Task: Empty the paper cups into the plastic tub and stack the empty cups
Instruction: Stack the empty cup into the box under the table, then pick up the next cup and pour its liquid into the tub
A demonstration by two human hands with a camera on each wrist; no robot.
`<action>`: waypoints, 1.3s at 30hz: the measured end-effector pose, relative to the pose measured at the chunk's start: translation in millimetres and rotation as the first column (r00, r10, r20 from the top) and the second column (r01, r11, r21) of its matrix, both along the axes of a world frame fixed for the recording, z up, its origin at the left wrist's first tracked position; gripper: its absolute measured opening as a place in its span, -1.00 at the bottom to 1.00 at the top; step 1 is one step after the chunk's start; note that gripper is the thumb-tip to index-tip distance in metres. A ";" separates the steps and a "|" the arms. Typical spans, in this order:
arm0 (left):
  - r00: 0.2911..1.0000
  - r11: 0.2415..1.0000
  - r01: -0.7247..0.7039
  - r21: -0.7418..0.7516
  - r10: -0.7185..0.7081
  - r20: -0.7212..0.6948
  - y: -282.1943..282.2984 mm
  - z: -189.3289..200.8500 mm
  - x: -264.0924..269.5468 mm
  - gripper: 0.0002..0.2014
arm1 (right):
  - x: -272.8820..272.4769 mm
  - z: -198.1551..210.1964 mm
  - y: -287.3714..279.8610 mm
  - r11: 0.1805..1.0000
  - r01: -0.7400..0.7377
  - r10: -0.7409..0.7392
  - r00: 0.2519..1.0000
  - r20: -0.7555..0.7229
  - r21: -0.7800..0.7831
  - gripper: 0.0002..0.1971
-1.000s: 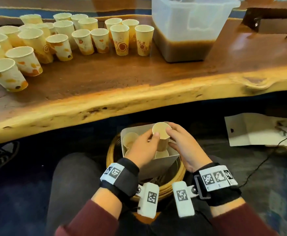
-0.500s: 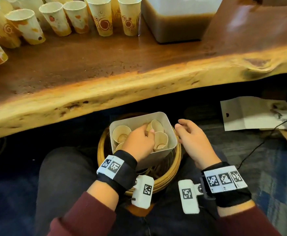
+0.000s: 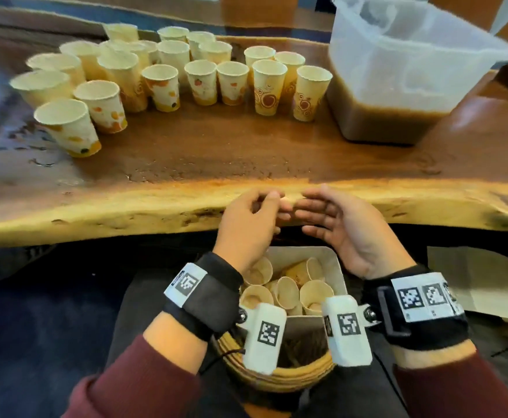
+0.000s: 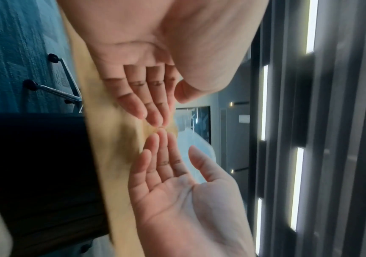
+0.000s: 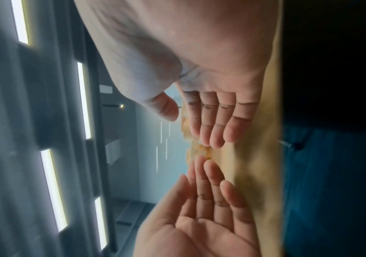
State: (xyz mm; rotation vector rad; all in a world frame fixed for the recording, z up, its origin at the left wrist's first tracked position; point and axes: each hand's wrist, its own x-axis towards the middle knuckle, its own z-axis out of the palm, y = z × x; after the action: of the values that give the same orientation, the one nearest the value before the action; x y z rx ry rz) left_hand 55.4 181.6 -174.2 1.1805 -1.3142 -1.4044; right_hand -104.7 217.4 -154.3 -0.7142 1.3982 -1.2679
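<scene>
- Now between cups: left hand [image 3: 251,224] and right hand [image 3: 344,227] hover at the near edge of the counter [image 3: 186,164], fingertips almost meeting, both grips loose and holding nothing.
- Paper cups [image 3: 168,76] stand upright in a cluster on the counter's far left; contents can't be read from here.
- Plastic tub [image 3: 397,86] sits far right on the counter, brown liquid in its lower part, just beside the rightmost cups.
- Emptied cups [image 3: 286,289] lie loose and tilted in a white bin [image 3: 338,267] on the lap, inside a woven basket [image 3: 280,380]; not neatly nested.
- Step, by my read: reach for the next cup.
- Next needs: forward reach, upright grasp on a near-tub cup, carry level, tip over the tub rim.
</scene>
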 end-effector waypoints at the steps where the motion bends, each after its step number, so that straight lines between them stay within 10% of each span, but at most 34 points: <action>1: 0.997 0.999 -0.044 0.018 0.045 -0.063 -8.2 9.5 8.9 -0.79 | 9.1 12.7 -13.2 1.000 -0.023 0.023 0.999 0.035 -0.018 -0.65; 9: 0.796 0.811 -0.585 -0.015 0.570 -0.205 -80.5 49.2 118.6 -0.94 | 122.5 66.0 -127.3 0.963 -0.250 0.262 0.952 0.156 -0.097 -0.61; 15: 0.591 0.586 -0.805 -0.088 0.783 -0.196 -113.9 41.4 191.8 -0.67 | 220.3 56.0 -184.0 0.918 -0.394 0.396 0.910 0.126 -0.039 -0.65; 21: 0.735 0.744 -0.650 -0.154 0.667 0.122 -136.6 25.1 231.5 -0.28 | 268.5 35.2 -203.5 0.850 -0.522 0.527 0.847 0.074 -0.076 -0.77; 26: 0.745 0.800 -0.566 -0.199 0.599 0.293 -138.7 21.3 241.0 -0.45 | 270.8 27.6 -207.8 0.814 -0.566 0.562 0.824 -0.070 -0.130 -0.41; 39: 0.918 0.902 -0.327 -0.282 0.374 0.133 -94.1 70.8 135.1 -0.63 | 155.7 58.9 -156.6 0.870 -0.400 0.285 0.886 -0.367 -0.289 -0.35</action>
State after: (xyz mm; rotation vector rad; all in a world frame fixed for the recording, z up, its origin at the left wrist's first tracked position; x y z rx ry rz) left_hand 190.5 87.5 -103.4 1.3157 -1.2824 -0.8538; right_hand 51.0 60.9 -95.4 -1.4096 1.2166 -1.1605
